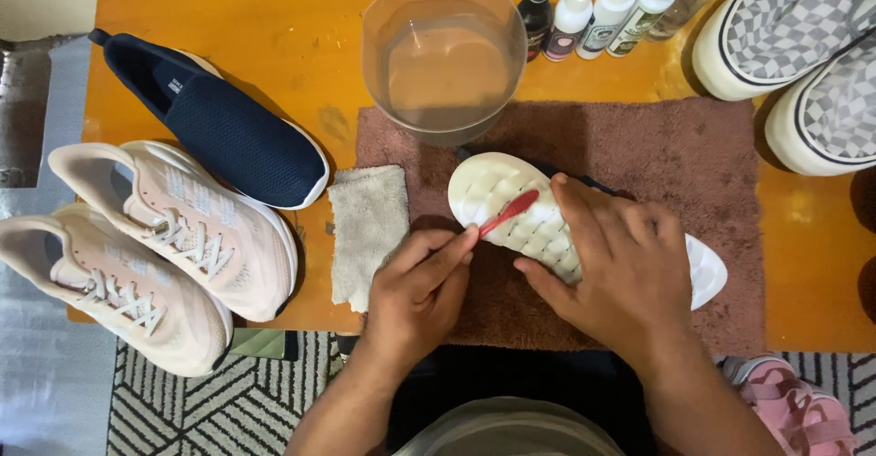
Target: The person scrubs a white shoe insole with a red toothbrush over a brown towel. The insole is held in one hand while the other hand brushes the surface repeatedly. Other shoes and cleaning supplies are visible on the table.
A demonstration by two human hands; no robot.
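A shoe lies sole-up on a brown towel [693, 155], its white ridged sole [502, 196] facing me. My right hand [620, 269] presses down on the middle of the sole and holds the shoe still. My left hand [420, 287] grips a red toothbrush [509, 212], whose head rests on the sole's front part. Only the heel tip [707, 274] shows past my right hand.
A clear tub of cloudy water [444, 55] stands behind the towel. Several small spray bottles [602, 5] sit at the back. A navy slip-on [219, 123], two pink sneakers [164, 237], a grey cloth [365, 228], checkered shoes [794, 46] and a pink sandal [794, 410] surround the orange table [265, 18].
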